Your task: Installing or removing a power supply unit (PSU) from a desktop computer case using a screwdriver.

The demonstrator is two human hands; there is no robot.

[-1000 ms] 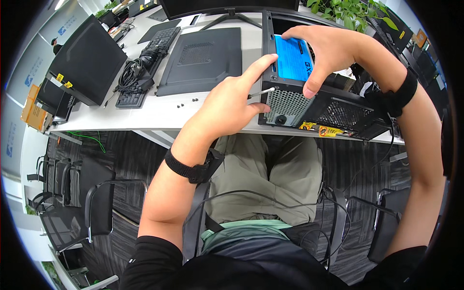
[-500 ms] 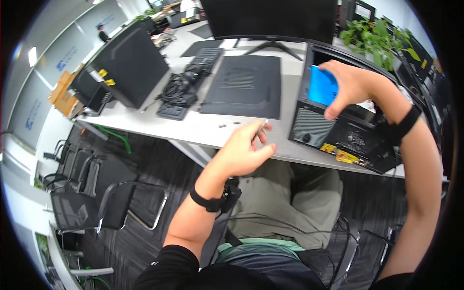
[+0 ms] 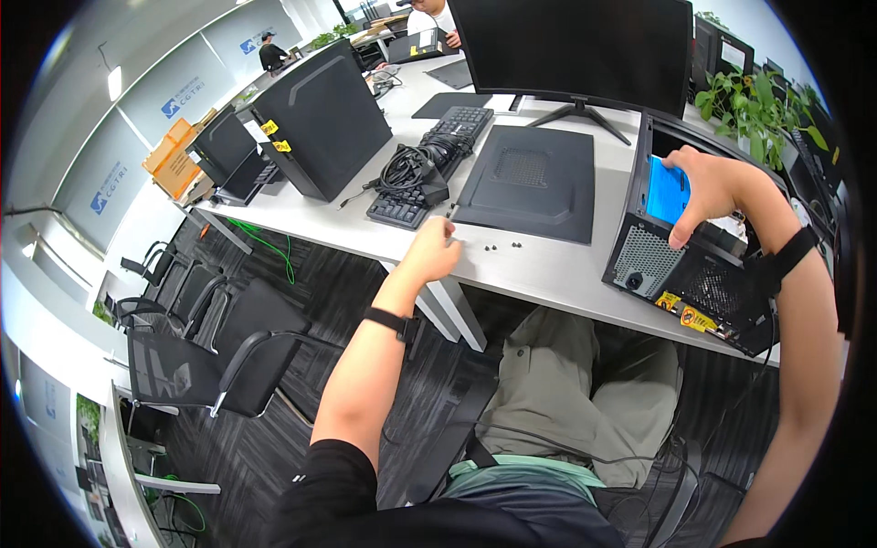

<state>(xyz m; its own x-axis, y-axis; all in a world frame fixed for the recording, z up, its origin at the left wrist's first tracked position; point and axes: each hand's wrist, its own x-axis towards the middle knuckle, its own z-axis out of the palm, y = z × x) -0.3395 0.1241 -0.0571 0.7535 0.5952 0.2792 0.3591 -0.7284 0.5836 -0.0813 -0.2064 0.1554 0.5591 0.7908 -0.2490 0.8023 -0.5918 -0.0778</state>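
At the desk's right end stands an open black computer case (image 3: 639, 233). My right hand (image 3: 717, 187) grips a blue-sided power supply (image 3: 668, 190) seated in it, thumb at the near edge and fingers over the far one. My left hand (image 3: 433, 248) is above the desk's front edge, closed around a slim metal tool whose tip barely shows; its exact kind is hidden. Small dark screws (image 3: 491, 247) lie just right of that hand. Beyond them lies a flat black side panel (image 3: 532, 183) with a vent patch.
A keyboard (image 3: 402, 210) with bundled black cables (image 3: 413, 173) on it lies left of the panel. A black computer tower (image 3: 324, 123) stands farther left. At the back are a monitor (image 3: 575, 46) and a plant (image 3: 758, 110). Another person (image 3: 429, 18) works beyond the desk.
My left hand has moved left, from right of the screws to left of them near the keyboard. My right hand keeps its hold on the power supply. The view has shifted.
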